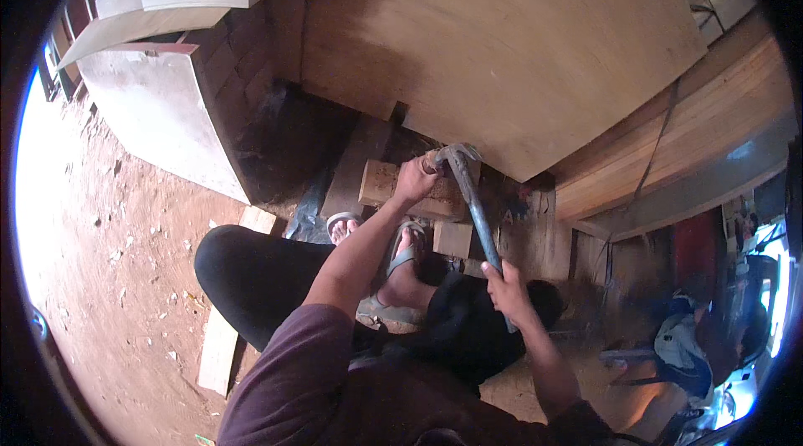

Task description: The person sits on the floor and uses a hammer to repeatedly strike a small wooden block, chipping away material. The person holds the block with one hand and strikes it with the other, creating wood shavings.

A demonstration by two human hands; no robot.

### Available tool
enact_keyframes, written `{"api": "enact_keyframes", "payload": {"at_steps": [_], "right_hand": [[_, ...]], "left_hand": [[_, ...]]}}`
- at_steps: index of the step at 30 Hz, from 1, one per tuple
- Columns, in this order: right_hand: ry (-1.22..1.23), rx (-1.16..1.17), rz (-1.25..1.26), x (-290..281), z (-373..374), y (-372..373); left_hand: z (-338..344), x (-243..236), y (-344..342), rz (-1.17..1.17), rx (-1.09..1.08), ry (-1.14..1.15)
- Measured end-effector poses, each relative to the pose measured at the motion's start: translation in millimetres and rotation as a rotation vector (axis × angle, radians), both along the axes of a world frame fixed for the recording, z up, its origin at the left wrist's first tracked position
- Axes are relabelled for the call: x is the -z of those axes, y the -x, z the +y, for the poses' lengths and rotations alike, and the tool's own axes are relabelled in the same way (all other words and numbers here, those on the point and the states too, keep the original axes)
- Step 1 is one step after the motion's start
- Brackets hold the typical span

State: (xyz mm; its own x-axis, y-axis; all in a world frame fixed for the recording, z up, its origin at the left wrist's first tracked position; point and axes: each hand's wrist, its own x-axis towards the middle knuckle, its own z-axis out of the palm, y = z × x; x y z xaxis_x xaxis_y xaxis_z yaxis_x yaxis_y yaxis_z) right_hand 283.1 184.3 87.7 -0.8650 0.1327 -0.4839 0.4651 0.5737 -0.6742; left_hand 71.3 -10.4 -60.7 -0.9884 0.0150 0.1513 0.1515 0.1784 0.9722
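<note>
My right hand (508,291) is wrapped round the lower handle of a claw hammer (473,199), which has a grey-blue shaft. The hammer slants up and to the left, its head over a wooden block (381,183) in front of my feet. My left hand (416,181) is closed in a pinch right at the hammer's head, above the block. Whatever its fingers hold is too small and too hidden to make out. A smaller wood offcut (452,239) lies just nearer to me, beside my sandalled foot (405,247).
A large plywood sheet (535,45) fills the far side. Stacked long boards (677,128) stand at the right, and a pale panel (159,103) leans at the left. A plank (219,350) lies on the dirt floor (125,279). Another person (686,346) sits at the far right.
</note>
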Motion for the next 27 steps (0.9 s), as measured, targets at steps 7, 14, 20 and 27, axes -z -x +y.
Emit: {"api": "enact_keyframes", "payload": {"at_steps": [7, 14, 20, 27], "right_hand": [[0.297, 0.257, 0.21, -77.7, -1.6, 4.9], [0.52, 0.224, 0.503, -89.6, -4.1, -7.0], [-0.01, 0.029, 0.02, -12.2, -8.9, 2.1], [0.1, -0.051, 0.139, -1.0, -2.4, 3.2]], "left_hand": [[3.7, 13.0, 5.7, 0.067, -0.047, 0.004], [3.4, 15.5, 6.1, 0.069, -0.038, 0.006], [2.8, 15.5, 7.8, 0.034, -0.021, 0.068], [-1.2, 12.8, 2.7, 0.024, 0.012, 0.019]]}}
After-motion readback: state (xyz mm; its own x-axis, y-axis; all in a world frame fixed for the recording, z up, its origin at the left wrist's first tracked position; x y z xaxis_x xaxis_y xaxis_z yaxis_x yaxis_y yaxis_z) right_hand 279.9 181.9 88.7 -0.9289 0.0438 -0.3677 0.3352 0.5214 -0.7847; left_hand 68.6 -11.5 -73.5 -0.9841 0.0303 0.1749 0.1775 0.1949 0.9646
